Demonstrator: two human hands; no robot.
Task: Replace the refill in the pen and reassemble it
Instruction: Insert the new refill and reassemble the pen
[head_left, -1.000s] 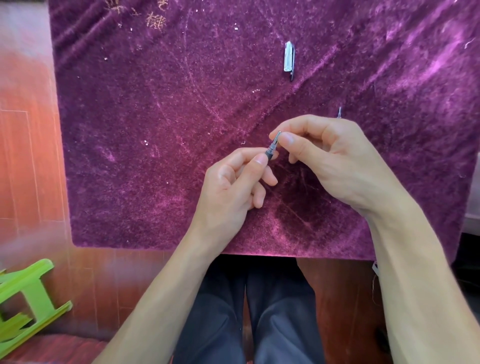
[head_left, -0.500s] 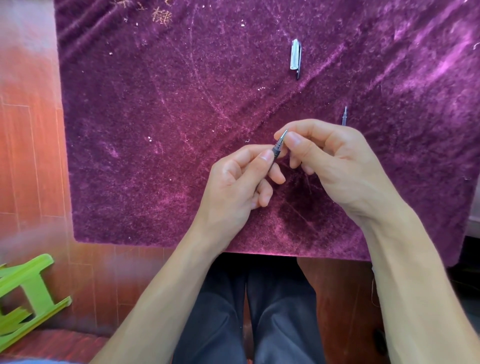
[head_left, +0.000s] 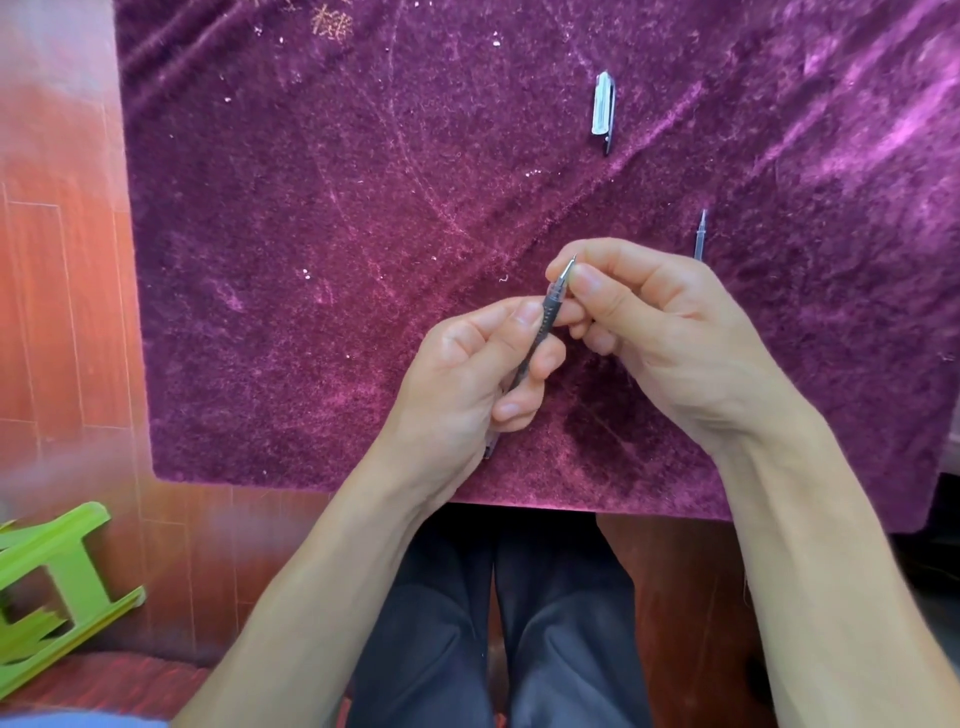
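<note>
Over the purple velvet cloth (head_left: 322, 291), my left hand (head_left: 467, 379) grips the grey pen barrel (head_left: 543, 322), which slants up to the right; its lower end pokes out below my palm. My right hand (head_left: 670, 332) pinches the pen's metal tip cone (head_left: 568, 270) between thumb and forefinger. A fine point sticks out past my fingers. The clear pen cap (head_left: 603, 110) lies on the cloth at the back. A spare refill (head_left: 700, 240) lies behind my right hand, mostly hidden by it.
The cloth covers a table whose near edge (head_left: 519, 501) runs above my dark-trousered knees (head_left: 498, 623). A green plastic stool (head_left: 52, 582) lies tipped on the red floor at the lower left. Wooden flooring (head_left: 62, 260) borders the cloth on the left.
More of the grey barrel shows between my hands now. My right fingers have shifted on the tip cone. The view has tilted a little, so the cap and refill appear lower.
</note>
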